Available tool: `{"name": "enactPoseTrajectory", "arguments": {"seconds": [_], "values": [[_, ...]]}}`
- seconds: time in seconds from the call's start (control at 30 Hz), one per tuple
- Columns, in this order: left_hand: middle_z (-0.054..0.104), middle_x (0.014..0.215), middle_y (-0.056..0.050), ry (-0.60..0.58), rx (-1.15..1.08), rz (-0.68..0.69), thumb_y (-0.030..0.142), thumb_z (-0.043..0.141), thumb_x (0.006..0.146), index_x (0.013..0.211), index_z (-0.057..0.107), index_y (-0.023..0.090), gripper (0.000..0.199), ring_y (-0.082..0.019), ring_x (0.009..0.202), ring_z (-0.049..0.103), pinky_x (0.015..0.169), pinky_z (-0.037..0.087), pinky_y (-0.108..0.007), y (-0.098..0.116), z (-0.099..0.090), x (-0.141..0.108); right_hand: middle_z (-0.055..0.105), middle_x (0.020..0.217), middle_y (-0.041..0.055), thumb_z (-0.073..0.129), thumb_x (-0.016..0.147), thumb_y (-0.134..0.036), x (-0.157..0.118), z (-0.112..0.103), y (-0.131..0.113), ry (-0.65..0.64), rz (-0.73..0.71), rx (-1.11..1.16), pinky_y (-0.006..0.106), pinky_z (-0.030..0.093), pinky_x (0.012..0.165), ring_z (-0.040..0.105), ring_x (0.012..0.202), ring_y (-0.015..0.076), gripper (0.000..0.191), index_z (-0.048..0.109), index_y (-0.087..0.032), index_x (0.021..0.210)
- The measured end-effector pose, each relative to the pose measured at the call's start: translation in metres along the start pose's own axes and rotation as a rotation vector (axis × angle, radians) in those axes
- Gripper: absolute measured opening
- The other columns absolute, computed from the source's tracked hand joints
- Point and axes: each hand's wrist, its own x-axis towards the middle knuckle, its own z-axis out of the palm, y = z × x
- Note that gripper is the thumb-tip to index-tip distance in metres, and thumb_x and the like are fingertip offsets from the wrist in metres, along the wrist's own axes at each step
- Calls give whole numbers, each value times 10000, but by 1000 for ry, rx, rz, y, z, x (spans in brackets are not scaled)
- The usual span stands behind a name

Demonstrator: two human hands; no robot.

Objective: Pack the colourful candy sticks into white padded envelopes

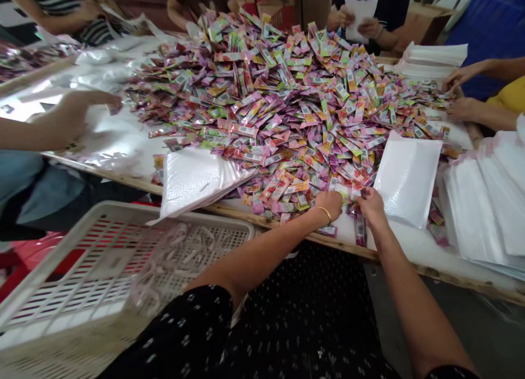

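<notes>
A wide heap of small, colourful sachets (283, 111) in purple, orange and green covers the table. At its near edge, my left hand (329, 205), with a bracelet at the wrist, is closed, knuckles up. Its fingertips are hidden, so what they hold cannot be made out. Close beside it on the right, my right hand (373, 208) has its fingers pinched on a small dark sachet. Just below my hands, a single purple sachet (360, 229) lies on the white tabletop. A white padded envelope (410, 176) rests to the right of my right hand.
White envelopes are stacked left (197, 176) and right (488, 204) of me. A white plastic basket (217, 221) holding strips stands below the wooden table edge (238, 212). Co-workers' hands are at the left (68, 119), far side (371, 28) and right (465, 110).
</notes>
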Motion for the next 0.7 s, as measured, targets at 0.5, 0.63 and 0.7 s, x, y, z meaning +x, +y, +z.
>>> {"name": "enactPoseTrajectory", "arguments": {"seconds": [0.5, 0.63, 0.7], "values": [[630, 553, -65, -434, -1459, -248, 291, 497, 778, 751, 640, 122, 223, -166, 498, 572, 587, 501, -292, -18, -26, -5, 655, 1077, 59, 638, 592, -277, -32, 42, -44, -6, -64, 340, 277, 518, 765, 604, 885, 153, 604, 597, -157, 1182], [675, 631, -83, -433, -1541, -138, 360, 491, 808, 826, 671, 117, 304, -189, 590, 632, 615, 512, -294, -21, -29, -8, 667, 1098, 77, 599, 672, -377, -35, 43, -37, 18, -158, 230, 315, 528, 823, 623, 917, 177, 612, 595, -144, 1238], [670, 642, -68, -420, -1534, -73, 412, 526, 821, 830, 671, 121, 326, -168, 585, 628, 593, 499, -265, -21, -28, -10, 663, 1113, 88, 539, 741, -402, -37, 42, -33, 7, -227, 119, 330, 533, 840, 627, 949, 188, 606, 576, -144, 1288]]}}
